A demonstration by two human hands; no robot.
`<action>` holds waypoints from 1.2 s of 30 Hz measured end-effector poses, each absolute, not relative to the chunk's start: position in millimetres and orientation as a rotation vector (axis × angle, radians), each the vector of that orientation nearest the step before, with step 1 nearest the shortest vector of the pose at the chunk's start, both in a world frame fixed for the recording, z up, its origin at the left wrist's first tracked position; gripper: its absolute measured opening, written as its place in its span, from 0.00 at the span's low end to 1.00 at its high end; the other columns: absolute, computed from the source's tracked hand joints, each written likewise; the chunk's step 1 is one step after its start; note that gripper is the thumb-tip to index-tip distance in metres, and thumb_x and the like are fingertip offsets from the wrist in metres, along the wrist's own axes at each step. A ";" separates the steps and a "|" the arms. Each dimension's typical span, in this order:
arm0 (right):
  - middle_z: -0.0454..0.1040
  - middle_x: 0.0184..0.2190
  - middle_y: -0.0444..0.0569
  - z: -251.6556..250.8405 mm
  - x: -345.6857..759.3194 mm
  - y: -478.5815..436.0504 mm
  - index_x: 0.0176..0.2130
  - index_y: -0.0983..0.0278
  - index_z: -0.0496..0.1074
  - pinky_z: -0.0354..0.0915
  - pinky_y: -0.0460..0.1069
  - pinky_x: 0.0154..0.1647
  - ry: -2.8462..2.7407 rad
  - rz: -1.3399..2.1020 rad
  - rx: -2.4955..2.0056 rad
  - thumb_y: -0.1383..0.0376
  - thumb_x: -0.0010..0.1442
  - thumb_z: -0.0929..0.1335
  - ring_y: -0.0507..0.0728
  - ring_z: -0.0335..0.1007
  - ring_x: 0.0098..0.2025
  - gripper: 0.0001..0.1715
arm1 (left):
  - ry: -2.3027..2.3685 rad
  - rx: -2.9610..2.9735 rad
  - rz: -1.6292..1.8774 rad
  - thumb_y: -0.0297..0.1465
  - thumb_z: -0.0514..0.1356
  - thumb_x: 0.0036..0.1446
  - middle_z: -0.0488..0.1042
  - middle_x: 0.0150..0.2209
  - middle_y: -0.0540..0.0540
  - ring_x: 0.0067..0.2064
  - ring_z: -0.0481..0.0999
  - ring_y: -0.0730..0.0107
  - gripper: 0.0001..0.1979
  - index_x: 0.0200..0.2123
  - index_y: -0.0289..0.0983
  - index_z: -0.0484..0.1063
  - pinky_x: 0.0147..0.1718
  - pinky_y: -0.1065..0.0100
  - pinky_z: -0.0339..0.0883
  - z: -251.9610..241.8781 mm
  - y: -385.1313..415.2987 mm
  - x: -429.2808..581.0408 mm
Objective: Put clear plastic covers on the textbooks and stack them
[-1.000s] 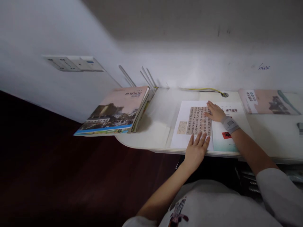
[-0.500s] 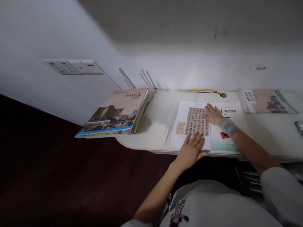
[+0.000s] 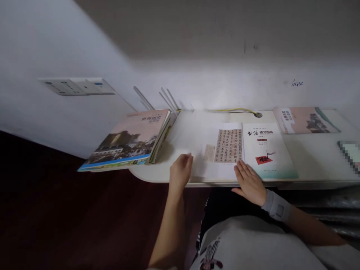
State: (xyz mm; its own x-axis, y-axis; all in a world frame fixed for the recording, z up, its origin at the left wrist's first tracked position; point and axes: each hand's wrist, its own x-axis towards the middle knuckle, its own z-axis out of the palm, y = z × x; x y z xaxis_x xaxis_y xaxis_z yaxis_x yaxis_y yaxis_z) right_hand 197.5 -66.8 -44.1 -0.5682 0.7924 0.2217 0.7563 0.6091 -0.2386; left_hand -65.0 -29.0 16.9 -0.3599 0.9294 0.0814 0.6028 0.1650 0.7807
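An open booklet (image 3: 227, 145) lies on the white desk, its left page printed with columns of brush calligraphy. To the right of the fold is its white cover (image 3: 264, 142), with a red square and a green lower edge. My right hand (image 3: 250, 183), wearing a grey wristband, rests its stretched fingers on the lower part near the fold. Left of the booklet, my left hand (image 3: 180, 170) is closed, thumb and fingers pressed together over the desk's front part. Whatever it may pinch cannot be made out against the white surface.
A stack of textbooks (image 3: 126, 138) overhangs the desk's left end. Another pink book (image 3: 308, 120) lies at the back right, with a blurred-out device (image 3: 350, 153) near the right edge. A yellow cable (image 3: 239, 110) runs to a desk hole. Antenna-like rods (image 3: 168, 98) stand behind the stack.
My left hand has left the calligraphy page, moved left and closed. My right hand has slid down from the page's upper part to its lower edge, uncovering the cover title. The view has shifted slightly.
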 end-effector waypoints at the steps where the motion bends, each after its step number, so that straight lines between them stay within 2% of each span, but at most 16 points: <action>1: 0.47 0.66 0.62 -42.8 199.2 -65.7 0.67 0.70 0.45 0.51 0.64 0.65 -2.514 0.187 -1.255 0.51 0.57 0.67 0.66 0.39 0.68 0.50 | 1.821 1.352 1.206 0.42 0.55 0.54 0.77 0.45 0.35 0.47 0.77 0.52 0.14 0.30 0.36 0.66 0.46 0.54 0.68 26.8 -27.5 -60.6; 3: 0.45 0.67 0.61 -38.5 204.1 -62.0 0.68 0.67 0.37 0.54 0.64 0.64 -2.450 0.238 -1.257 0.51 0.57 0.67 0.66 0.40 0.68 0.55 | 1.425 1.199 1.363 0.45 0.57 0.52 0.74 0.50 0.37 0.46 0.77 0.56 0.16 0.30 0.37 0.63 0.44 0.57 0.70 50.0 -23.2 -46.9; 6: 0.39 0.68 0.59 -27.9 210.4 -59.3 0.68 0.63 0.24 0.55 0.65 0.64 -2.279 0.304 -1.295 0.50 0.55 0.68 0.66 0.39 0.68 0.62 | 1.087 1.177 1.329 0.42 0.58 0.54 0.69 0.56 0.40 0.50 0.75 0.58 0.14 0.31 0.38 0.61 0.42 0.60 0.70 85.2 -15.2 -11.8; 9: 0.37 0.69 0.58 -17.5 214.6 -62.3 0.67 0.63 0.21 0.55 0.64 0.63 -2.052 0.313 -1.347 0.50 0.54 0.68 0.66 0.38 0.69 0.64 | 0.802 1.221 1.240 0.39 0.56 0.58 0.67 0.58 0.42 0.53 0.73 0.59 0.10 0.32 0.37 0.63 0.42 0.60 0.71 106.7 -8.6 39.4; 12: 0.43 0.68 0.59 -13.3 226.1 -65.1 0.68 0.64 0.27 0.59 0.64 0.61 -1.764 0.269 -1.406 0.51 0.59 0.63 0.65 0.46 0.67 0.53 | 0.670 1.339 1.107 0.38 0.54 0.61 0.66 0.59 0.39 0.52 0.73 0.60 0.11 0.36 0.35 0.66 0.43 0.60 0.71 107.0 -2.8 91.4; 15: 0.62 0.61 0.59 -15.6 253.1 -62.8 0.66 0.63 0.45 0.65 0.63 0.55 -1.441 0.299 -1.510 0.52 0.62 0.58 0.64 0.61 0.60 0.39 | 0.642 1.581 0.987 0.40 0.50 0.64 0.70 0.55 0.37 0.52 0.72 0.61 0.17 0.40 0.33 0.70 0.48 0.59 0.69 88.0 12.0 119.5; 17: 0.71 0.53 0.58 -18.9 277.3 -59.8 0.61 0.62 0.58 0.67 0.63 0.51 -1.252 0.365 -1.555 0.52 0.61 0.60 0.65 0.69 0.54 0.33 | 0.812 1.763 1.092 0.42 0.46 0.65 0.70 0.55 0.36 0.57 0.69 0.61 0.21 0.45 0.33 0.71 0.54 0.58 0.63 67.4 29.2 120.3; 19: 0.75 0.48 0.58 -22.6 301.0 -57.6 0.56 0.63 0.64 0.67 0.63 0.51 -1.119 0.419 -1.558 0.53 0.58 0.63 0.65 0.72 0.51 0.30 | 1.145 1.920 1.194 0.41 0.44 0.66 0.65 0.59 0.34 0.62 0.61 0.61 0.24 0.51 0.31 0.68 0.60 0.57 0.54 43.7 48.2 112.7; 22: 0.76 0.47 0.57 -27.5 327.3 -57.9 0.54 0.63 0.66 0.65 0.64 0.53 -1.002 0.478 -1.498 0.53 0.56 0.66 0.63 0.72 0.51 0.30 | 1.474 2.179 0.756 0.41 0.45 0.65 0.52 0.65 0.28 0.67 0.48 0.52 0.28 0.60 0.27 0.58 0.61 0.49 0.48 13.3 67.5 103.4; 24: 0.77 0.46 0.57 -28.8 337.5 -59.8 0.54 0.62 0.67 0.64 0.63 0.54 -0.925 0.505 -1.457 0.54 0.54 0.67 0.62 0.73 0.50 0.30 | 1.523 2.334 0.436 0.44 0.47 0.64 0.46 0.67 0.29 0.68 0.42 0.47 0.32 0.63 0.28 0.52 0.61 0.43 0.45 3.5 71.2 105.9; 26: 0.79 0.42 0.54 -27.4 344.0 -61.5 0.52 0.63 0.69 0.63 0.63 0.56 -0.843 0.552 -1.423 0.55 0.53 0.70 0.61 0.74 0.48 0.29 | 1.510 2.456 0.280 0.47 0.45 0.63 0.43 0.68 0.32 0.68 0.40 0.48 0.35 0.65 0.30 0.48 0.62 0.43 0.40 3.5 70.7 115.5; 29: 0.80 0.35 0.49 -21.3 352.0 -60.4 0.48 0.62 0.71 0.64 0.60 0.55 -0.679 0.709 -1.251 0.53 0.51 0.72 0.60 0.76 0.44 0.26 | 1.450 2.539 0.231 0.50 0.40 0.63 0.42 0.68 0.34 0.69 0.39 0.53 0.37 0.66 0.30 0.45 0.64 0.50 0.38 13.2 69.7 136.4; 33: 0.79 0.39 0.47 -13.4 358.5 -48.8 0.45 0.56 0.73 0.69 0.56 0.49 -0.553 1.003 -0.989 0.46 0.53 0.68 0.58 0.75 0.46 0.24 | 1.377 2.493 0.256 0.50 0.34 0.64 0.41 0.68 0.36 0.69 0.39 0.55 0.38 0.67 0.30 0.41 0.64 0.53 0.42 14.8 70.1 160.5; 36: 0.78 0.41 0.47 -8.7 354.7 -31.9 0.45 0.56 0.74 0.68 0.54 0.51 -0.654 1.067 -1.003 0.52 0.49 0.73 0.58 0.74 0.48 0.23 | 1.351 2.478 0.281 0.50 0.33 0.63 0.40 0.69 0.37 0.69 0.39 0.56 0.38 0.67 0.30 0.38 0.64 0.52 0.41 2.4 68.9 169.2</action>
State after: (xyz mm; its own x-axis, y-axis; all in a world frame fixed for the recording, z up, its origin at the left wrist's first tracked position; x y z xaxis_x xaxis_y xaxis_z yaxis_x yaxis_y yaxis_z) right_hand 354.7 -31.9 -8.7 0.3706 0.9285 -0.0223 -0.4017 0.1385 -0.9053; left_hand 169.2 68.9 2.4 0.5376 0.8428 0.0258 0.7833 -0.5105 0.3546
